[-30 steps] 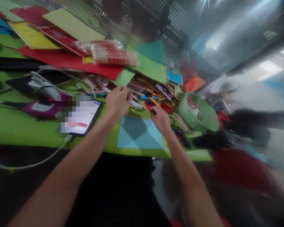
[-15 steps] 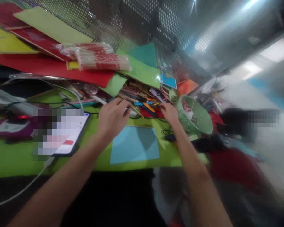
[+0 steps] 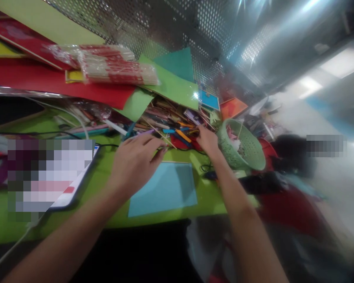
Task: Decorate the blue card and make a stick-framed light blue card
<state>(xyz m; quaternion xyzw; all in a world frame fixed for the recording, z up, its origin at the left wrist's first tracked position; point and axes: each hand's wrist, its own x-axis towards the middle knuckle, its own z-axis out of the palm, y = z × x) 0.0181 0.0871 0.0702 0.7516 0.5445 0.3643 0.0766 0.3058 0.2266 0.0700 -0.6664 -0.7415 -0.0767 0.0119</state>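
Note:
My left hand [image 3: 137,163] hovers above the far left part of a light blue sheet [image 3: 172,188] lying on the green tabletop. Its fingers are loosely bent, the thumb sits apart from them, and I see nothing held. My right hand [image 3: 208,140] reaches into a pile of sticks and tools. Its fingers are drawn together beside a dark and yellow tool handle [image 3: 194,131]; what they pinch, if anything, is hidden. Close by lie an orange-handled tool [image 3: 183,136] and a purple object [image 3: 193,116].
A green perforated basket [image 3: 244,153] with scraps stands right of my right hand. At the left lies a phone [image 3: 76,188] with a white cable. Bagged sticks [image 3: 120,72] and coloured sheets [image 3: 167,84] are stacked behind. A dark-handled tool [image 3: 210,175] lies near my right forearm.
My left hand has come back towards me, lower in view, over the blue sheet's corner. My right hand stays at the tool pile. The view has shifted slightly.

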